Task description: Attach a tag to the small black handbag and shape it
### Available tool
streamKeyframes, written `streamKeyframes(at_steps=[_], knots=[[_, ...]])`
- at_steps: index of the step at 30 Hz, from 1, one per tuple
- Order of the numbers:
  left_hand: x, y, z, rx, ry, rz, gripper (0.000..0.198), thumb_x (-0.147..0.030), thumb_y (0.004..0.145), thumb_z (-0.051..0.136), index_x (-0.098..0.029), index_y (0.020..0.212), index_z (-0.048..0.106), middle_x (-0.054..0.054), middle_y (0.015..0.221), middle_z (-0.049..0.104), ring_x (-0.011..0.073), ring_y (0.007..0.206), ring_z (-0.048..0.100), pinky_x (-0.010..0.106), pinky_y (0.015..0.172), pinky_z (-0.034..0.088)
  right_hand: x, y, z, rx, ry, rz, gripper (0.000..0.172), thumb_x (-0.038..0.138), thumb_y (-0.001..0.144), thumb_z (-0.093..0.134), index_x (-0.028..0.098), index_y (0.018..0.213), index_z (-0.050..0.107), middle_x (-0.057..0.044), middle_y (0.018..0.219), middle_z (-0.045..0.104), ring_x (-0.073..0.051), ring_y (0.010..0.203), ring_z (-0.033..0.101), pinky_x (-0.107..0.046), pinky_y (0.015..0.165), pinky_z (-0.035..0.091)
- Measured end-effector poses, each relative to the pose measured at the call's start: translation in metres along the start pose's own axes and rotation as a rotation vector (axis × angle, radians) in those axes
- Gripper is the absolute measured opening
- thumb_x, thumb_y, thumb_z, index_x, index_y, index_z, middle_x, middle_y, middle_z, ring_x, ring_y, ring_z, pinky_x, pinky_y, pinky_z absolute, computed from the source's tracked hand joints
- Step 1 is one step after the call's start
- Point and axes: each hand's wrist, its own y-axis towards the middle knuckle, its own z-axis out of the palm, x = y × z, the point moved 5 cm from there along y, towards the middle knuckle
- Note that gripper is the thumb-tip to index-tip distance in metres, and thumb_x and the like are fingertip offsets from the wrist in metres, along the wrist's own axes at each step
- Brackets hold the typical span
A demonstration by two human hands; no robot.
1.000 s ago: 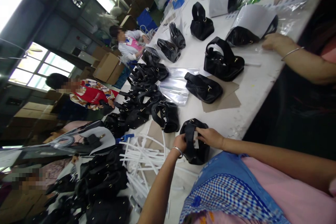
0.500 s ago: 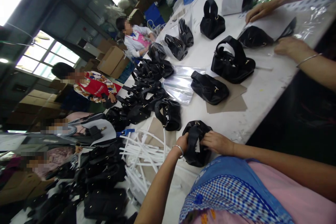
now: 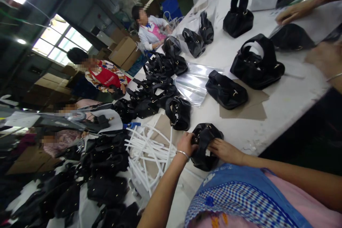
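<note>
Object: small black handbag [image 3: 204, 146], soft and rounded, matte dark material.
Hardware: gold-coloured metal fittings near the top edge, on the side facing the left hand [image 3: 187, 143].
Strap: a broad black band crossing over the body from top to bottom.
Tag: a small white patch showing low on the front, beside the right hand [image 3: 226, 150].
Pose: lying tilted, top end away from the person; exact opening not discernible.
Position: at the near edge of the white table [image 3: 280, 107], held between both hands, one on each side.
</note>
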Motion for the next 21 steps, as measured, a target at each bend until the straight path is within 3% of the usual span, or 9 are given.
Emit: streamKeyframes(at_steps=[5,12,17,21], knots=[[0.015,0.002,0.012,-0.040,-0.158,-0.024,0.057,-0.025,0.068,0.071,-0.022,0.121,0.051,0.008,0.119,0.053,0.0242,0.108,0.054,0.035,0.097,0.046,-0.001,-0.004,0.011,0.024,-0.036,-0.084,0.039,0.007,0.086,0.049,0.009,0.123,0.061,-0.020,0.118,0.064,-0.031,0.115,0.056,-0.051,0.098,0.046],[0.004,0.013,0.017,0.066,-0.060,0.025,0.074,-0.018,0.065,0.073,-0.020,0.131,0.039,0.013,0.120,0.051,0.0291,0.105,0.055,0.037,0.086,0.050,-0.005,-0.011,0.019,0.215,-0.101,-0.152,0.028,0.013,0.086,0.051,0.013,0.108,0.068,-0.019,0.104,0.067,-0.032,0.103,0.061,-0.052,0.092,0.051],[0.001,0.015,0.016,-0.014,-0.005,-0.002,0.072,-0.018,0.079,0.058,-0.024,0.142,0.024,0.014,0.112,0.054,0.0301,0.096,0.059,0.036,0.072,0.052,-0.011,-0.015,0.027,0.200,-0.185,-0.173,0.045,0.014,0.086,0.048,0.016,0.130,0.055,-0.020,0.131,0.054,-0.035,0.124,0.049,-0.055,0.097,0.047],[0.005,0.011,0.019,0.047,0.018,0.012,0.069,-0.018,0.087,0.048,-0.022,0.146,0.012,0.015,0.111,0.058,0.0267,0.085,0.065,0.034,0.067,0.052,-0.015,-0.021,0.035,0.187,-0.215,-0.144,0.048,0.011,0.086,0.045,0.018,0.134,0.051,-0.019,0.134,0.053,-0.033,0.126,0.049,-0.054,0.098,0.048]])
